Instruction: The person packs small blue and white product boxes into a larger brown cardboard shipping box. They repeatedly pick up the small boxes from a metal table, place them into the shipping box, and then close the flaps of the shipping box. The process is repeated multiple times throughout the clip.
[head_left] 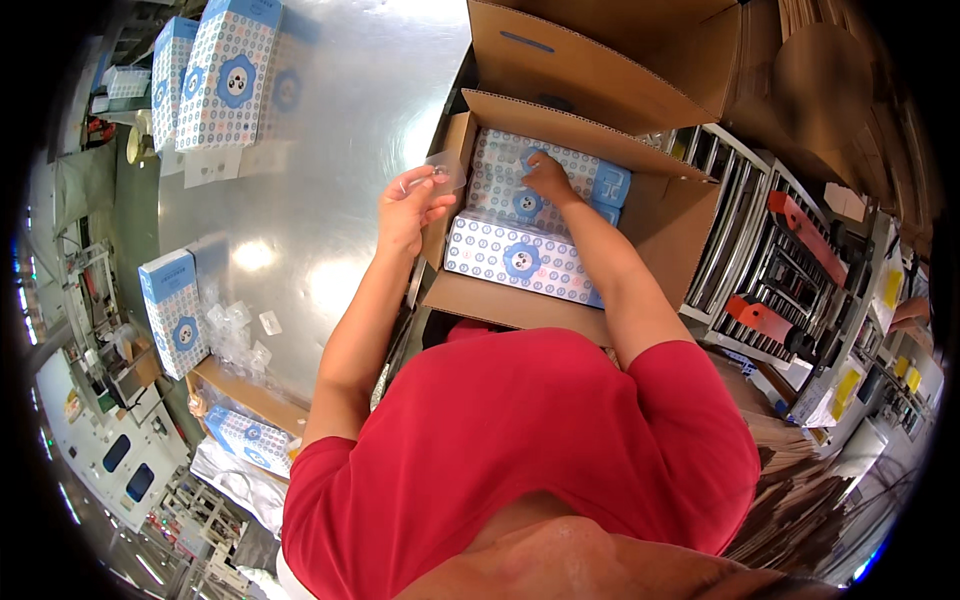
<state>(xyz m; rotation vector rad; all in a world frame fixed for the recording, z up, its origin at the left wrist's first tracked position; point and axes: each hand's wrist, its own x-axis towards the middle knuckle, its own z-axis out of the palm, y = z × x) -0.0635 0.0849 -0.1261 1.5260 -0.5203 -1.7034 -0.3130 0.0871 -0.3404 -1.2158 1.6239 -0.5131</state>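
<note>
Left hand [410, 205] pinches a small clear plastic packet [445, 170] at the carton's [520, 305] left wall. Right hand [548, 178], fingers curled, presses on the far patterned box [545, 180] inside. Risk: the light pinch slips and the packet drops between boxes.

Two patterned boxes [520, 220] in the open carton [660, 215], four more on the steel table [330, 130], two hands [480, 195].

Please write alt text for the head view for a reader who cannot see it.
A person in a red shirt presses the right hand on patterned blue-and-white boxes packed in an open cardboard carton, while the left hand holds a small clear plastic piece above a metal table.
</note>
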